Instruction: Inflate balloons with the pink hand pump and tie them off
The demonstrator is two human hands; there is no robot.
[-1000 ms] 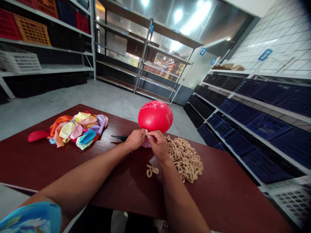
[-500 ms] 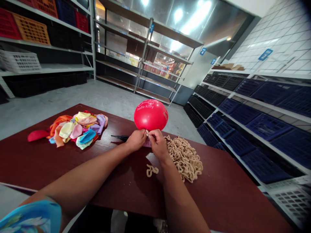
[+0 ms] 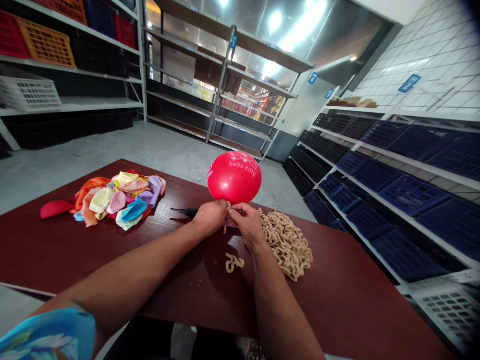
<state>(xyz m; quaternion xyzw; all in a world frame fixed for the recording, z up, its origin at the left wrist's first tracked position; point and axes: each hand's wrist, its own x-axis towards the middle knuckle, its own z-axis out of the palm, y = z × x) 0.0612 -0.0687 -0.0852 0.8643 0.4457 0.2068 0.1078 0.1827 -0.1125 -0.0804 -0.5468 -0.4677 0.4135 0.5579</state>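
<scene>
A round, inflated red balloon (image 3: 234,179) printed "hello kitty" stands above my hands, its neck down between them. My left hand (image 3: 212,217) is closed around the balloon's neck. Pinched in the fingers of my right hand (image 3: 246,223) is a thin beige cord (image 3: 225,229), whose end hangs below the neck. To the right lies a heap of beige cord pieces (image 3: 288,242), partly behind my right wrist. A few loose pieces (image 3: 234,263) lie nearer me. The exact wrap of cord at the neck is hidden by my fingers.
On the dark red table (image 3: 180,280), a pile of flat coloured balloons (image 3: 120,197) lies at left. A black object (image 3: 183,212) is beside my left hand. Shelves with blue crates (image 3: 408,195) stand at right, and more shelves stand behind and at left.
The balloon has turned, its print shifting right. My right hand has moved slightly right and lower. A cord end now hangs below my fingers.
</scene>
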